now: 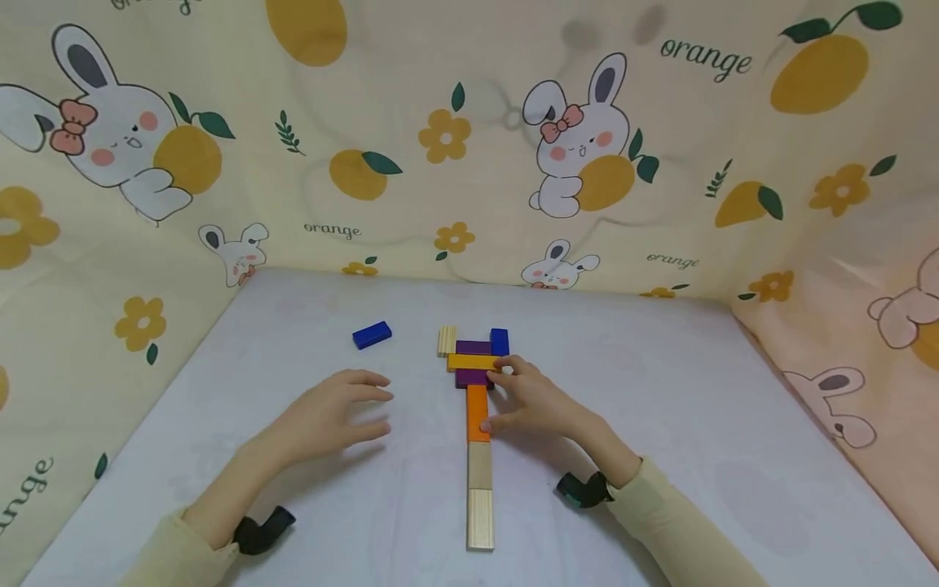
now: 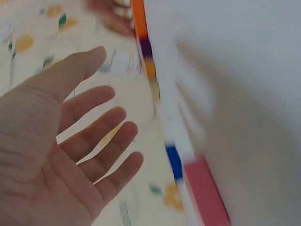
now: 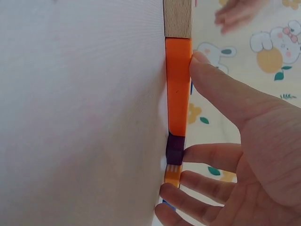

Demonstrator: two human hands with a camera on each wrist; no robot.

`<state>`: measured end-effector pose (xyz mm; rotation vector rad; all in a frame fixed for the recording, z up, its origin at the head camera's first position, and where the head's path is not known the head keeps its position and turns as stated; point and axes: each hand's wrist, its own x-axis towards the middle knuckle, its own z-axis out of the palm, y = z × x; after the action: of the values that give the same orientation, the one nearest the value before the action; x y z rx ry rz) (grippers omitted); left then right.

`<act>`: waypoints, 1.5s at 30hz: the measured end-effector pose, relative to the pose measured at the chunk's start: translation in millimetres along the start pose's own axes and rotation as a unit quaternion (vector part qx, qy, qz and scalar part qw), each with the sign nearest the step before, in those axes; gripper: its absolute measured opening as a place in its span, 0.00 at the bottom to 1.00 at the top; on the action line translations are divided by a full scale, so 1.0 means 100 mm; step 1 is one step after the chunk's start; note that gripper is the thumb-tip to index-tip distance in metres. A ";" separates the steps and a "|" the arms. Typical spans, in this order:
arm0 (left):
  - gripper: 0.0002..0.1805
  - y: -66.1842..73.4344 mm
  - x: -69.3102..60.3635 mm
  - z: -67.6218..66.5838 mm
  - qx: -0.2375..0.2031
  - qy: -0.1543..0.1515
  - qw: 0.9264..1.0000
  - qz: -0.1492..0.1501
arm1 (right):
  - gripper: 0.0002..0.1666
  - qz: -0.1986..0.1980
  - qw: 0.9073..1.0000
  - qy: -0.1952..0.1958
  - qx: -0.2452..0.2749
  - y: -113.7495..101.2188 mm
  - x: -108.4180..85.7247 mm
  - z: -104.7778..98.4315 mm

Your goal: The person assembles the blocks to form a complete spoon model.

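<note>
On the white table lies a line of flat blocks. Two plain wood blocks form its near end, then an orange block, a purple block and a yellow-orange block set crosswise. Beyond sit another purple block, a striped wood block and a blue block. My right hand touches the line's right side, thumb at the orange block, fingers by the purple and yellow-orange ones. My left hand hovers left of the line, fingers spread, holding nothing.
A loose blue block lies at the back left, beyond my left hand. In the left wrist view a pink block lies on the table; I cannot make it out in the head view. A patterned cloth rises behind the table.
</note>
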<state>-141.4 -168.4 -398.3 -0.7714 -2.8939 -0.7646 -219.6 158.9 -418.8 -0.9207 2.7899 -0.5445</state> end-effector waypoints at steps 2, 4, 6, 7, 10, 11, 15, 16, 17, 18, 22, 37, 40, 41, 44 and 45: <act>0.22 -0.17 -0.16 -0.09 -0.019 0.022 1.000 -0.009 | 0.53 0.000 1.000 -0.001 -0.005 -0.01 0.00 0.00; 0.23 -0.33 -0.30 -0.16 -0.038 0.044 0.998 -0.025 | 0.52 0.000 1.000 -0.001 -0.007 -0.01 0.00 -0.01; 0.24 -0.48 -0.40 -0.21 -0.052 0.062 0.996 -0.039 | 0.52 0.001 1.000 -0.002 -0.007 -0.02 0.00 -0.01; 0.24 -0.54 -0.44 -0.24 -0.058 0.066 0.995 -0.046 | 0.52 0.002 1.000 -0.002 -0.008 -0.02 -0.01 -0.02; 0.24 -0.69 -0.53 -0.30 -0.079 0.072 0.992 -0.072 | 0.52 0.006 1.000 -0.003 -0.005 -0.02 -0.01 -0.01; 0.24 -0.73 -0.55 -0.31 -0.086 0.070 0.990 -0.082 | 0.52 0.006 1.000 -0.004 -0.004 -0.02 -0.01 -0.01; 0.25 -0.85 -0.61 -0.35 -0.118 0.057 0.985 -0.117 | 0.52 0.003 1.000 -0.003 -0.001 -0.01 -0.02 -0.01; 0.25 -0.87 -0.62 -0.35 -0.123 0.052 0.984 -0.122 | 0.52 0.001 1.000 -0.003 0.000 -0.02 -0.02 -0.02; 0.25 -0.90 -0.63 -0.35 -0.127 0.047 0.983 -0.126 | 0.52 -0.001 1.000 -0.001 0.000 -0.02 -0.03 -0.02; 0.25 -0.92 -0.64 -0.34 -0.132 0.043 0.982 -0.126 | 0.51 -0.003 1.000 0.000 0.000 -0.03 -0.03 -0.02; 0.26 -0.99 -0.65 -0.30 -0.128 0.029 0.983 -0.125 | 0.51 -0.007 1.000 0.001 0.001 -0.05 -0.04 -0.04; 0.32 -1.04 -0.65 -0.26 -0.128 0.000 0.981 -0.143 | 0.51 -0.012 1.000 -0.005 0.015 -0.04 -0.03 -0.03; 0.31 -1.07 -0.65 -0.26 -0.134 -0.001 0.981 -0.138 | 0.51 -0.009 1.000 -0.004 0.015 -0.04 -0.03 -0.03; 0.30 -1.08 -0.65 -0.26 -0.136 -0.002 0.981 -0.137 | 0.51 -0.009 1.000 -0.004 0.015 -0.04 -0.03 -0.03; 0.29 -1.08 -0.65 -0.26 -0.139 -0.005 0.981 -0.138 | 0.51 -0.007 1.000 -0.005 0.012 -0.04 -0.03 -0.03; 0.29 -1.08 -0.65 -0.26 -0.139 -0.006 0.980 -0.139 | 0.51 -0.005 1.000 -0.007 0.011 -0.03 -0.03 -0.03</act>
<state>-138.5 -291.3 -435.2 -0.3869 -2.9795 -1.2144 -216.4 158.6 -414.9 -0.9313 2.7634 -0.5671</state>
